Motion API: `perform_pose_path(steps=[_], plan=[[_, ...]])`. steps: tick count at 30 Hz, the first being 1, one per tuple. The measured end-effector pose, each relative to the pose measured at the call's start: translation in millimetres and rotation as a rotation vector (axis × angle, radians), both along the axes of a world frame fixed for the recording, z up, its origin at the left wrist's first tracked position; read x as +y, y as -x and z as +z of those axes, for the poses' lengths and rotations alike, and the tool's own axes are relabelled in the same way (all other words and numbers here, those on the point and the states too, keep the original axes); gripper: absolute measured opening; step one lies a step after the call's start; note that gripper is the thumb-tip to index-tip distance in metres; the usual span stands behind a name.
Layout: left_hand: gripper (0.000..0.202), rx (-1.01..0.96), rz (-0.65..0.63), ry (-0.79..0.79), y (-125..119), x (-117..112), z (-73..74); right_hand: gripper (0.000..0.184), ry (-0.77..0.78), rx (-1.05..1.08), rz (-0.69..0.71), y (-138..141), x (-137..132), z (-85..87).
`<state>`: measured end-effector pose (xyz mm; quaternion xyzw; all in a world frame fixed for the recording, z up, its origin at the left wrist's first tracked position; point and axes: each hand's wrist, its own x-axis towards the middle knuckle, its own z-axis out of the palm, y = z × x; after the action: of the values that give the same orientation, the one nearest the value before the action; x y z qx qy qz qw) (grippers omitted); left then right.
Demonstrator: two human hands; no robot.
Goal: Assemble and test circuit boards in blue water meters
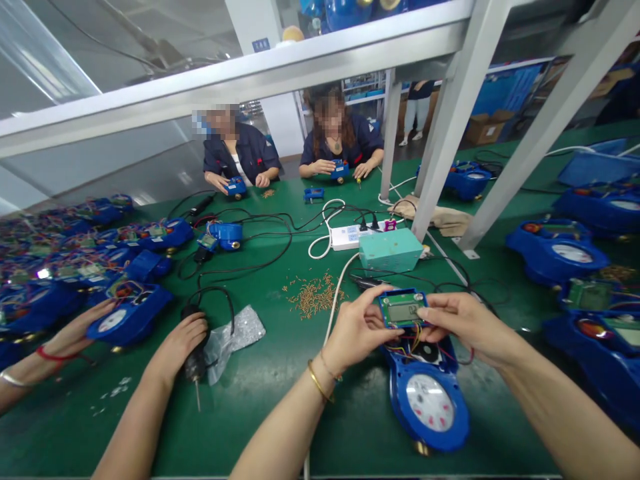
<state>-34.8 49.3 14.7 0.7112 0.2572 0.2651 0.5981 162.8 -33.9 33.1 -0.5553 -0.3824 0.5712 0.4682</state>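
A small circuit board with an LCD screen [401,311], set in a blue frame, is held up between my two hands. My left hand [356,325] is closed on its left edge, thumb below and fingers above. The fingers of my right hand [457,320] pinch its right side near the screen. Coloured wires run from the board down into a blue water meter [459,427], which lies on the table just below. Its round white dial [430,402] faces up, and a brass fitting [423,449] shows at its near end.
Beside me on the left, a co-worker's hands touch another blue meter [133,317] and a corded electric screwdriver [195,363]. Brass screws [315,297] lie heaped mid-table, near a teal box [390,251] and a power strip [350,237]. More meters [557,250] line the right; metal posts [440,140] rise ahead. Two people sit opposite.
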Motion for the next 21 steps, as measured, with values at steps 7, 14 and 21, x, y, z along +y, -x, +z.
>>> perform_pose_path(steps=[7, 14, 21], plan=[[0.063, -0.014, 0.145, -0.139, -4.3, -20.0, 6.1, 0.060, -0.049, -0.150, -0.257, 1.5, -25.3, -7.5], [0.065, -0.039, 0.271, -0.340, -3.9, -33.4, -2.9, 0.011, -0.701, -1.050, -0.577, 42.8, -66.3, 2.2], [0.064, 0.012, 0.348, -0.612, 3.5, -34.3, -8.0, 0.009, -0.538, -0.757, -0.385, 51.5, -53.4, -13.3]])
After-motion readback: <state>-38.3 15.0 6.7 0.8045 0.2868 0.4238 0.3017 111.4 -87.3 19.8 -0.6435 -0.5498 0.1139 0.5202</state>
